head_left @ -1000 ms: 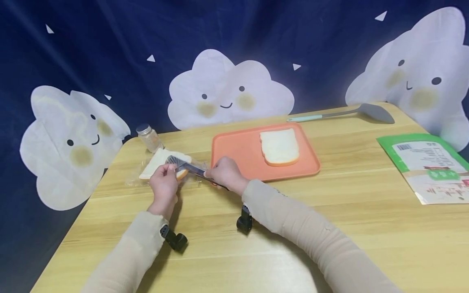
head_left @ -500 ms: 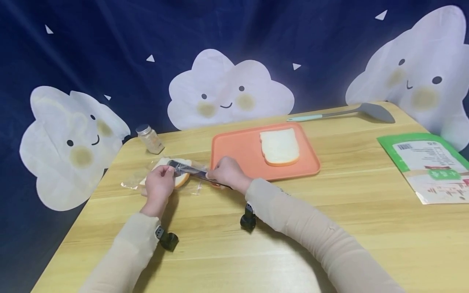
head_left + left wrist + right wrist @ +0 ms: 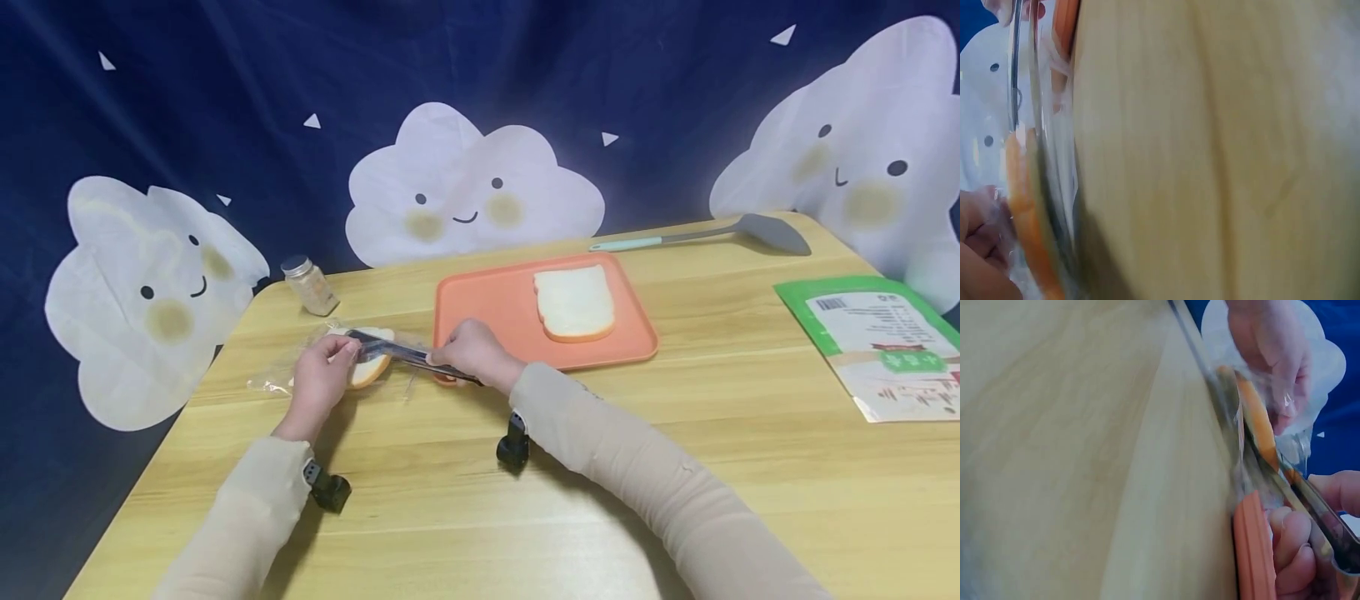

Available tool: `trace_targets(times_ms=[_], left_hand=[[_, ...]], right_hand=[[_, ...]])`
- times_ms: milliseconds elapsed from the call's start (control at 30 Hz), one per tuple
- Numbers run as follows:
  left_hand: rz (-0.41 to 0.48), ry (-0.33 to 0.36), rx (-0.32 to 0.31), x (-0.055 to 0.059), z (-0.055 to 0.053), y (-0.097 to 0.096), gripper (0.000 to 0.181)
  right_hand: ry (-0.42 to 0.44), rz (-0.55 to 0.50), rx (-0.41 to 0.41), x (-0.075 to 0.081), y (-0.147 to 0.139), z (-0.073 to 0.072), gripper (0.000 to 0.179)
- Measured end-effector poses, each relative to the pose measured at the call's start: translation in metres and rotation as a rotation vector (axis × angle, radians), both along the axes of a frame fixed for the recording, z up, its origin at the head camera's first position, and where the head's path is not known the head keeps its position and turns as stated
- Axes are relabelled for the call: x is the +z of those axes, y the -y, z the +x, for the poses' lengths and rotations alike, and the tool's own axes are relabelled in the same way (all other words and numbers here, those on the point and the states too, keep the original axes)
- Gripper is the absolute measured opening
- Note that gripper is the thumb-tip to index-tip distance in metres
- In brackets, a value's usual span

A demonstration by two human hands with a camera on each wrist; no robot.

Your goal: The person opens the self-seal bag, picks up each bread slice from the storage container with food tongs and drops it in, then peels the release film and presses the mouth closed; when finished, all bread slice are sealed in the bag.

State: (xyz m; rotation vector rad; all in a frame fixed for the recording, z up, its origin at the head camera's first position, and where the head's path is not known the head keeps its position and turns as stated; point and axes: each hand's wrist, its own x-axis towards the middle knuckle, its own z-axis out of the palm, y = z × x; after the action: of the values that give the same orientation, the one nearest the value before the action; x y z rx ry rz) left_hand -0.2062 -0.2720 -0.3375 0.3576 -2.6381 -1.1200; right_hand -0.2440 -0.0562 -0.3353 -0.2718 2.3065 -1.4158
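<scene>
- Step in hand: judged to be working the dark, narrow-armed metal tongs about the white, orange-crusted bread slice within its crinkled, clear plastic bag.
- Right grip: fingers and thumb clamped on the tongs' arms.
- Left grip: thumb and fingers pinched together, apparently on bag film beside the tongs' tips.
- Location: the bagged slice is left of the shallow, orange, rectangular tray, over the pale, wood-grained worktop.
- Orientation: the tongs' long axis slants from the right grip toward the far left, tips pointing to the left grip; the slice's visible crust faces near and right.
- Contact: the arms appear to straddle the slice; whether they press on it cannot be told.
- Next move: calls, by judgement, for firm pressure on the slice while the film is held back.
</scene>
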Motion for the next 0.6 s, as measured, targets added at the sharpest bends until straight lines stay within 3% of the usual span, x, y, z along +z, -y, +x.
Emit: trace_targets(times_ms=[167,300,467,600], left_hand=[[0.103,-0.076,0.101,-0.005,-0.001,0.001,0.024],[0.116,-0.134,0.149,-0.007,-0.001,0.000,0.023],[0.123,-0.170,0.163,-0.007,0.000,-0.002,0.023],[0.126,-0.196,0.161,-0.006,0.003,-0.003,0.021]], right_hand=[[0.057,-0.024,-0.010,0.005,-0.001,0.004,0.030],[0.067,-0.047,-0.022,0.009,-0.002,0.009,0.028],[0.089,-0.082,-0.048,0.009,-0.004,0.010,0.025],[0.054,-0.037,-0.082,0.007,-0.005,0.009,0.029]])
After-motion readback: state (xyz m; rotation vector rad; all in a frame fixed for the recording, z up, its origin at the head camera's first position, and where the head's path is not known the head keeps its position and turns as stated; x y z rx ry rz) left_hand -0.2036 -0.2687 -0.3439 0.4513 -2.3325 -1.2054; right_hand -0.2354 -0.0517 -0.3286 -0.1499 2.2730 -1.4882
